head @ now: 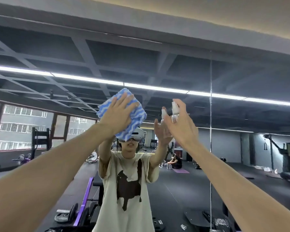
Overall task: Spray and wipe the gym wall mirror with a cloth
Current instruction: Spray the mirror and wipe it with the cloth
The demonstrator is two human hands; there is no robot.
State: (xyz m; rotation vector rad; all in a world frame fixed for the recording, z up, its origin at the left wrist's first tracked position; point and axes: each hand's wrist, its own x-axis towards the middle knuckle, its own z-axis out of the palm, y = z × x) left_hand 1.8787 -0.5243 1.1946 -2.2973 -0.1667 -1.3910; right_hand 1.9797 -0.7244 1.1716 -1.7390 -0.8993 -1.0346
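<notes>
- Mirror (174,72): wall-wide, vertical seam at right.
- Cloth (137,114): blue-and-white waves, folded, flat against mirror.
- Left hand (119,114): fingers straight, pressing cloth to glass.
- Right hand (182,129): raised alongside, curled round spray bottle (175,111).
- Spray bottle: small, clear, white nozzle, near glass.

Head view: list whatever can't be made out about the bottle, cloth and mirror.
- Bottle: body hidden behind the right hand; fill level unknown.
- Cloth: middle covered by the left hand; dampness unclear.
- Mirror: mist or streaks too fine to see; lower edge cut off by the frame.
</notes>
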